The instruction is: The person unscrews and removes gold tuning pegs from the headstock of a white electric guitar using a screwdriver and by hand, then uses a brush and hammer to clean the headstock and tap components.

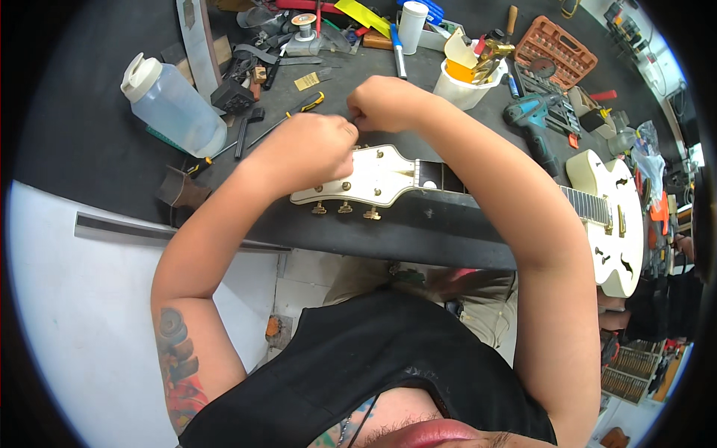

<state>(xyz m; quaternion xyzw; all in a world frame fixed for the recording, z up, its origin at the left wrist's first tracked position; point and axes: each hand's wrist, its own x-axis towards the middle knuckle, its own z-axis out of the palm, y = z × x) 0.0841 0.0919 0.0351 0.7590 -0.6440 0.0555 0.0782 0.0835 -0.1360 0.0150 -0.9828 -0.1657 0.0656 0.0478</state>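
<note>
A white electric guitar [627, 246] lies across the bench, its body at the right and its headstock [381, 179] in front of me. Gold tuning machines [345, 207] stick out along the headstock's near edge, and tuning posts stand on its face. My left hand [317, 149] is closed above the headstock's left end. Just beyond the far edge, my right hand [385, 104] is closed too, its fingertips curled near the left hand's knuckles. Whatever either hand pinches is hidden behind the fingers. The right forearm crosses over the neck [442, 178].
A translucent water bottle [179, 108] stands at the left, near a yellow-black screwdriver [306, 102]. Farther back are a solder spool [304, 26] and a white tub of tools [463, 88]. A teal power drill [530, 116] and an orange socket case [556, 52] lie at the right.
</note>
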